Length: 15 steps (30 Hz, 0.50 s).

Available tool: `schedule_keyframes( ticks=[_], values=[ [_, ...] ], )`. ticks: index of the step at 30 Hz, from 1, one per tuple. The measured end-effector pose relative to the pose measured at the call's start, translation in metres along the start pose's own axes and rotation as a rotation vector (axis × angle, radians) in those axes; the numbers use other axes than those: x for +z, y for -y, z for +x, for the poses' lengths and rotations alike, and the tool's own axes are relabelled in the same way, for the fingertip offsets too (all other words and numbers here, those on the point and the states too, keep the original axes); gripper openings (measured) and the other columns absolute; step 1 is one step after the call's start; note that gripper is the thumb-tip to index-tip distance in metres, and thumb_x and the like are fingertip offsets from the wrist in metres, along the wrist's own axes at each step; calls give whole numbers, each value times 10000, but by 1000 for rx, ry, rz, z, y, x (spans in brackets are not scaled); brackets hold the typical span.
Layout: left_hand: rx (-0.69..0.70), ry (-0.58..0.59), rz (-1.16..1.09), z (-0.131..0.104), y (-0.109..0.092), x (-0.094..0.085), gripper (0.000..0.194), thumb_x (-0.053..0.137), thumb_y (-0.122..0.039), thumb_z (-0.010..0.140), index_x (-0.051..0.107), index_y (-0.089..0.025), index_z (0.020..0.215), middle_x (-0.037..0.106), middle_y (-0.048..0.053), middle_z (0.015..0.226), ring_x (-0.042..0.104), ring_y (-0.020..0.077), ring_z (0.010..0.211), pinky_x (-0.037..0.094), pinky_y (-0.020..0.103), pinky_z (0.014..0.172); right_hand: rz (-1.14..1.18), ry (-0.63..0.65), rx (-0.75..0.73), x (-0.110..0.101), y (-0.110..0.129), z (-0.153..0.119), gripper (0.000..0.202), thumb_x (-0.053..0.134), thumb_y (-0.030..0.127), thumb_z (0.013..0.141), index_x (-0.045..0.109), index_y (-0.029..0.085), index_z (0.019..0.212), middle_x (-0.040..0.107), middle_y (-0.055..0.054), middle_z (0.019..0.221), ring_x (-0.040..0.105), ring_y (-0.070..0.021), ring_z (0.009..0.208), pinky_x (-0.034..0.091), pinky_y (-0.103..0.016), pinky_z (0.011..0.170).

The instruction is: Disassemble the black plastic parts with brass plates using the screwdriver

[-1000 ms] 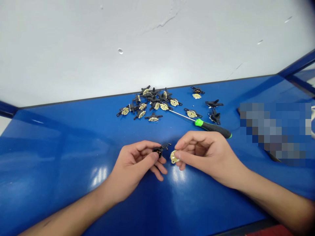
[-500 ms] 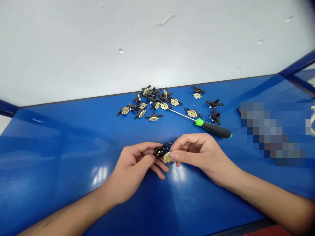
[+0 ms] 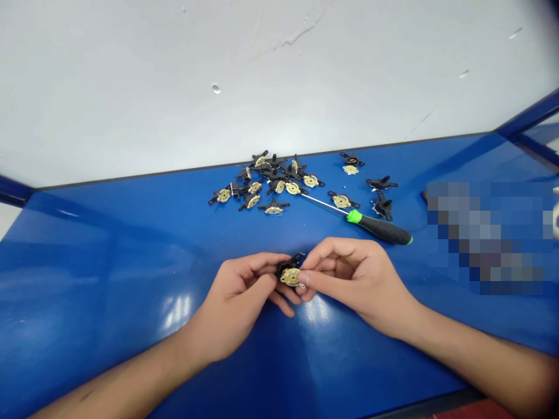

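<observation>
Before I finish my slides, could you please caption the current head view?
Left hand holds a black part, right hand a gold disc; a screwdriver lies beyond.

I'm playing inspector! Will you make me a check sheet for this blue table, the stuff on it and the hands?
Surface: blue table, shiny, with light reflections.
Job's things: black part and gold disc, held close together; whether they touch, I can't tell.
Clutter: cluster of black-and-gold parts, others scattered to its right; screwdriver, black-and-green handle, tip near the cluster.
Hands: left hand holds the black part; right hand pinches the disc.
Cables: nothing seen for certain; a pixelated patch at right hides detail.
Surroundings: white wall behind, marked in places.
</observation>
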State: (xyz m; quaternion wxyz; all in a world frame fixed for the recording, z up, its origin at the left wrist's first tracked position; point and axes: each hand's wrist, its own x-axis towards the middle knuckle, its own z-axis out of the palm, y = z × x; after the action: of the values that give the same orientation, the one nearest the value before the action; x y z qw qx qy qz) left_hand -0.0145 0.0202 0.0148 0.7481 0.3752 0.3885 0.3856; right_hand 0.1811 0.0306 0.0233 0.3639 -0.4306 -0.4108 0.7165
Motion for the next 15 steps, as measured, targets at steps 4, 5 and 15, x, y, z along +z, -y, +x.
schedule_keyframes(
  ticks=[4, 5, 15],
  values=[
    [-8, 18, 38, -1, 1, 0, 216, 572, -136, 978, 784, -125, 1020, 799, 53, 811, 762, 151, 649, 637, 264, 666, -30, -22, -3, 0, -2, 2, 250, 932, 280, 676, 720, 183, 766, 776, -24, 686, 745, -145, 617, 626, -240, 615],
    [-9, 21, 42, -1, 1, 0, 218, 571, -137, 980, 782, -125, 1031, 797, 55, 812, 761, 152, 650, 638, 267, 667, -38, -27, -8, 0, -2, 2, 253, 933, 282, 674, 721, 183, 769, 772, -23, 682, 741, -146, 611, 623, -242, 608],
    [-21, 40, 92, -1, 0, 1, 242, 563, -161, 991, 789, -125, 1067, 780, 71, 809, 741, 149, 670, 632, 263, 669, -214, -100, -102, 2, -3, 3, 198, 873, 319, 736, 730, 186, 768, 729, -7, 678, 686, -128, 540, 579, -238, 530]
  ],
)
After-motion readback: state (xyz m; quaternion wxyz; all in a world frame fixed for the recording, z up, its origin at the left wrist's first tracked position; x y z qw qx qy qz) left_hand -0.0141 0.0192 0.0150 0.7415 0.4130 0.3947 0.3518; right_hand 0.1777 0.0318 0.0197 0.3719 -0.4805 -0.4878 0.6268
